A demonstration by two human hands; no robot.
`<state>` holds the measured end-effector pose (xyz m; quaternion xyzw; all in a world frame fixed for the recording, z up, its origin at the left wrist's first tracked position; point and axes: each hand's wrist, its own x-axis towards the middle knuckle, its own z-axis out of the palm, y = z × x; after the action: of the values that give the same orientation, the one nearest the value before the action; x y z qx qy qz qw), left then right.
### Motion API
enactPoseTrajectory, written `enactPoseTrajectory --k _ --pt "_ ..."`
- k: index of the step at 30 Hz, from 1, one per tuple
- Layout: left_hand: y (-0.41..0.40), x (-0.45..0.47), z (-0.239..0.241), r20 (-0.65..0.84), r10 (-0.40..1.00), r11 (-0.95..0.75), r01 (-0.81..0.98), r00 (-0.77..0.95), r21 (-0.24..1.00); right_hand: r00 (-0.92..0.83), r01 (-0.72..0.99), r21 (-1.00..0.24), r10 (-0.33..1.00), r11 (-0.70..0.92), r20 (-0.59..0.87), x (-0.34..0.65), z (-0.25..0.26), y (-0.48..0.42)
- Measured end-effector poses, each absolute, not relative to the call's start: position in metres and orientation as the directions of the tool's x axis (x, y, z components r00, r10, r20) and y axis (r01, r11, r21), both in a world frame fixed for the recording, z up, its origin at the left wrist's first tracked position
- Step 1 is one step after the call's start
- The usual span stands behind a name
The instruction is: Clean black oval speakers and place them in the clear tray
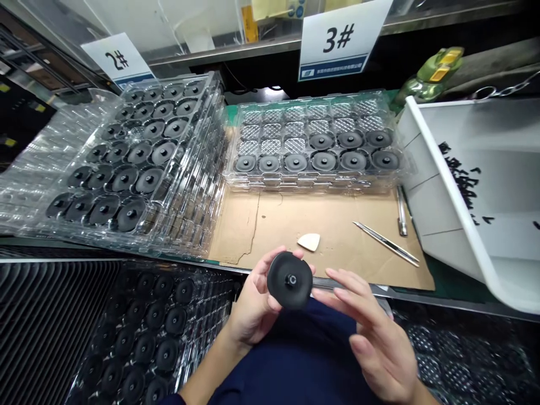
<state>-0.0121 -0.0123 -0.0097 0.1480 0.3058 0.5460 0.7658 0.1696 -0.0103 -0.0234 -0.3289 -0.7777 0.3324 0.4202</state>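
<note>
Black speaker driver (289, 280) sits at lower centre, gripped on edge by the curled fingers (270, 263) of the left hand (253, 298); the right hand (363, 326) is open, its fingers (337, 286) just beside the rim (contact unclear). Above lie a cream pick (308, 242) and tweezers (386, 243) on cardboard (261, 225), below a clear tray (274, 181) of drivers.

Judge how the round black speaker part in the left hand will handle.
The round black speaker part would probably roll on edge, given its circular rim. It looks fairly rigid, showing no sag where the left hand grips its edge. Its small central post seems the fragile spot.
</note>
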Motion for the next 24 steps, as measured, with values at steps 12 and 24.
enactPoseTrajectory --k 12,24 --pt "-0.012 -0.014 -0.011 -0.286 0.917 0.391 -0.771 0.278 0.503 -0.365 0.054 -0.862 0.813 0.505 0.453 0.172 -0.026 -0.019" --pt "-0.005 -0.011 -0.013 -0.340 0.878 0.461 -0.788 0.338 0.407 -0.096 -0.276 -0.895 0.937 -0.350 -0.337 0.188 -0.057 -0.009"
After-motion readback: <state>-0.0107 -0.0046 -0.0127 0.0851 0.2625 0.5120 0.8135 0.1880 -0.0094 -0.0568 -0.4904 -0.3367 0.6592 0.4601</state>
